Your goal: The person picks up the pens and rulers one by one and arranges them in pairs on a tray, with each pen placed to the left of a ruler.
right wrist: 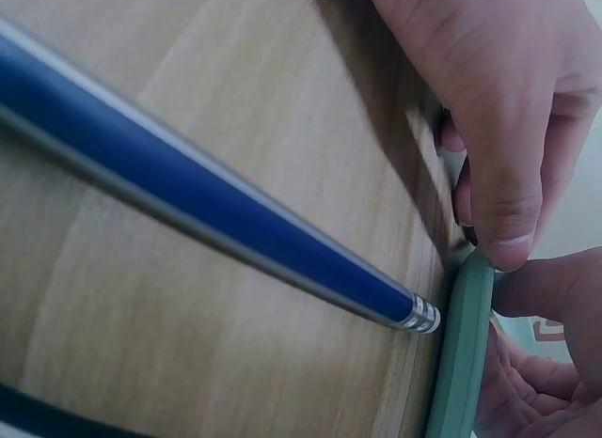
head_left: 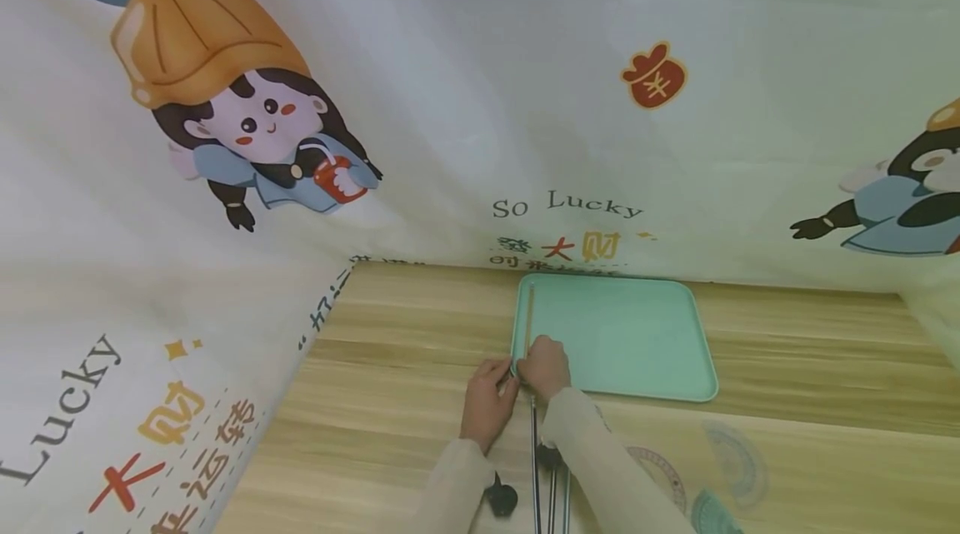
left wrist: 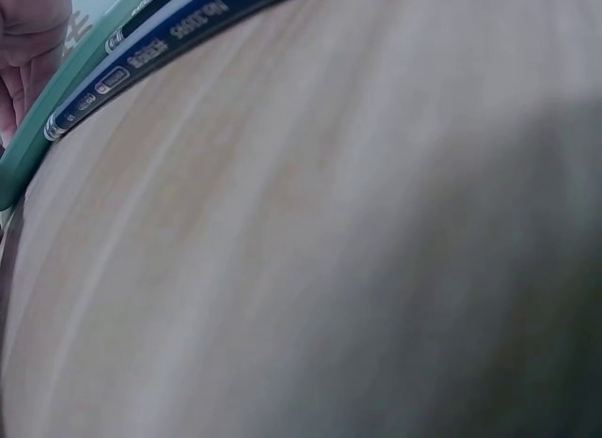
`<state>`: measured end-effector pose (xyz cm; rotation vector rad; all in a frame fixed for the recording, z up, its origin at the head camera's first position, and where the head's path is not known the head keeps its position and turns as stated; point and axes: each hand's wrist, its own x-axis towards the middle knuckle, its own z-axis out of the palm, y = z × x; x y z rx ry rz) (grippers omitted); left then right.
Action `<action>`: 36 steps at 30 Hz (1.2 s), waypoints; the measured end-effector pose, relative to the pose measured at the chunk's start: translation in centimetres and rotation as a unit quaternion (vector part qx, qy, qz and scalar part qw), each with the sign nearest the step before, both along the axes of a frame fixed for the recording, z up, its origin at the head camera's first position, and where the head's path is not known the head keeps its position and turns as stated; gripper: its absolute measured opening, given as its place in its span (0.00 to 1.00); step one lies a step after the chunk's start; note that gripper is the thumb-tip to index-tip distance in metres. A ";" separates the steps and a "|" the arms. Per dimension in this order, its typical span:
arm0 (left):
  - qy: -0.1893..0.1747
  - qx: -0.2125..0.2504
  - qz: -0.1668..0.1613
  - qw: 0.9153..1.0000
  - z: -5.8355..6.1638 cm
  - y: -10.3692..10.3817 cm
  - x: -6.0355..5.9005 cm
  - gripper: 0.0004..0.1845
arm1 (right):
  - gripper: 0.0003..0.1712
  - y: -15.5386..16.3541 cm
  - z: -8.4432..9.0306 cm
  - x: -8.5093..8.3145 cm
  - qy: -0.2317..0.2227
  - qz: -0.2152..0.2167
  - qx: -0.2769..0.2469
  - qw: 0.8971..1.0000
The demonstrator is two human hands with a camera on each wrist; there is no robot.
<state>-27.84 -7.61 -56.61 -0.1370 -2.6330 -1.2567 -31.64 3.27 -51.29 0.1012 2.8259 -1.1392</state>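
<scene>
Near edge of wooden bench (head_left: 390, 401): protractors (head_left: 738, 455), dark pens (head_left: 551, 492) lying between sleeves. Blue pen (right wrist: 216, 212) on bench, metal end just beside tray rim. Left hand (head_left: 487, 401) at tray's near-left corner, fingers curled, fingertip on rim; what its grip holds, cannot tell. Right hand (head_left: 543, 366) over same corner, fingers curled at rim, contents hidden. Mint-green tray (head_left: 637, 334) flat on bench, wooden ruler (head_left: 528, 317) along its left inner edge. Far: printed cartoon curtain (head_left: 480, 101).
</scene>
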 end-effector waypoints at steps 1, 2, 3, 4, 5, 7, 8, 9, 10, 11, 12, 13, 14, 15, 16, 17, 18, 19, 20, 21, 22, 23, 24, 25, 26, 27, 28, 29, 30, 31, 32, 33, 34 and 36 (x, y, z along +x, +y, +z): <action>-0.002 -0.002 0.001 1.000 0.0 0.0 0.0 0.20 | 0.24 0.0 0.1 0.1 0.003 0.002 0.000 1.000; -0.003 -0.003 0.002 1.000 0.0 0.0 0.1 0.20 | 0.25 0.0 0.1 0.1 0.006 0.003 0.001 1.000; -0.005 -0.002 0.002 1.000 0.0 0.0 0.1 0.20 | 0.25 0.0 0.1 0.2 0.011 0.004 0.001 1.000; -0.006 -0.001 0.002 1.000 0.0 0.0 0.1 0.20 | 0.25 -0.1 0.1 0.2 0.011 0.003 -0.001 1.000; -0.003 -0.001 0.001 1.000 0.0 0.0 0.1 0.20 | 0.25 -0.1 0.1 0.3 0.010 0.003 -0.004 1.000; 0.005 0.000 -0.001 1.000 0.0 0.0 0.1 0.20 | 0.25 -0.1 0.1 0.3 0.008 0.002 -0.011 1.000; 0.009 -0.001 -0.002 1.000 0.0 0.0 0.1 0.19 | 0.25 -0.1 0.1 0.3 0.007 0.001 -0.013 1.000; 0.012 -0.001 -0.003 1.000 0.0 0.0 0.1 0.19 | 0.25 -0.2 0.1 0.3 0.004 0.002 -0.016 1.000; 0.016 -0.002 -0.004 1.000 0.0 0.0 0.1 0.19 | 0.25 -0.2 0.0 0.3 0.002 0.002 -0.016 1.000; 0.018 -0.003 -0.004 1.000 0.0 0.0 0.1 0.19 | 0.26 -0.2 0.0 0.2 0.001 0.003 -0.017 1.000; 0.020 -0.004 -0.005 1.000 0.0 0.0 0.1 0.19 | 0.26 -0.2 0.0 0.3 0.003 0.004 -0.014 1.000; 0.019 -0.004 -0.005 1.000 0.0 0.0 0.1 0.19 | 0.26 -0.2 -0.1 0.3 0.005 0.005 -0.013 1.000; 0.018 -0.004 -0.006 1.000 0.0 0.0 0.1 0.19 | 0.26 -0.2 -0.1 0.3 0.010 0.005 -0.010 1.000; 0.016 -0.004 -0.006 1.000 0.0 0.0 0.1 0.19 | 0.26 -0.2 -0.1 0.3 0.012 0.005 -0.009 1.000; 0.014 -0.006 -0.006 1.000 0.1 0.0 0.1 0.19 | 0.26 -0.2 -0.1 0.3 0.017 0.006 -0.008 1.000; 0.013 -0.005 -0.006 1.000 0.1 0.0 0.1 0.19 | 0.26 -0.2 -0.1 0.3 0.020 0.005 -0.009 1.000; 0.014 -0.005 -0.007 1.000 0.1 0.0 0.1 0.19 | 0.26 -0.2 -0.1 0.3 0.020 0.004 -0.011 1.000; 0.015 -0.006 -0.007 1.000 0.1 0.0 0.1 0.19 | 0.26 -0.2 -0.1 0.3 0.018 0.004 -0.013 1.000; 0.015 -0.006 -0.007 1.000 0.2 -0.1 0.2 0.19 | 0.26 -0.2 -0.1 0.3 0.016 0.003 -0.015 1.000; 0.015 -0.007 -0.006 1.000 0.1 -0.1 0.2 0.19 | 0.25 -0.2 -0.1 0.3 0.011 0.004 -0.018 1.000; 0.016 -0.007 -0.006 1.000 0.2 0.0 0.2 0.19 | 0.25 -0.2 -0.1 0.3 0.009 0.004 -0.019 1.000; 0.017 -0.006 -0.006 1.000 0.2 0.0 0.2 0.19 | 0.25 -0.1 0.0 0.3 0.005 0.005 -0.022 1.000; 0.016 -0.007 -0.006 1.000 0.1 0.0 0.2 0.19 | 0.25 -0.1 0.0 0.3 0.002 0.006 -0.022 1.000; 0.014 -0.007 -0.005 1.000 0.2 0.0 0.2 0.19 | 0.25 0.0 0.0 0.3 -0.001 0.008 -0.022 1.000; 0.011 -0.005 -0.005 1.000 0.2 0.0 0.2 0.19 | 0.25 0.1 0.1 0.3 -0.002 0.010 -0.023 1.000; 0.011 -0.005 -0.005 1.000 0.1 0.0 0.2 0.19 | 0.25 0.1 0.1 0.3 -0.001 0.013 -0.022 1.000; 0.009 -0.003 -0.004 1.000 0.2 0.0 0.2 0.19 | 0.25 0.1 0.1 0.3 0.003 0.016 -0.022 1.000; 0.008 -0.003 -0.004 1.000 0.1 0.0 0.3 0.19 | 0.25 0.2 0.1 0.3 0.006 0.019 -0.022 1.000; 0.008 -0.003 -0.004 1.000 0.1 0.0 0.2 0.19 | 0.24 0.2 0.2 0.3 0.009 0.021 -0.024 0.999; 0.008 -0.001 -0.003 1.000 0.1 0.0 0.2 0.20 | 0.23 0.2 0.2 0.4 0.010 0.022 -0.026 0.999; 0.009 -0.001 -0.003 1.000 0.1 0.0 0.2 0.20 | 0.22 0.3 0.3 0.4 0.012 0.024 -0.029 0.999; 0.011 -0.001 -0.003 1.000 0.1 -0.1 0.2 0.20 | 0.21 0.3 0.3 0.4 0.015 0.024 -0.030 0.999; 0.011 -0.001 -0.002 1.000 0.1 -0.1 0.2 0.20 | 0.20 0.3 0.3 0.4 0.016 0.024 -0.034 0.999; 0.013 -0.003 -0.002 1.000 0.1 0.0 0.2 0.20 | 0.18 0.3 0.4 0.3 0.012 0.021 -0.038 0.999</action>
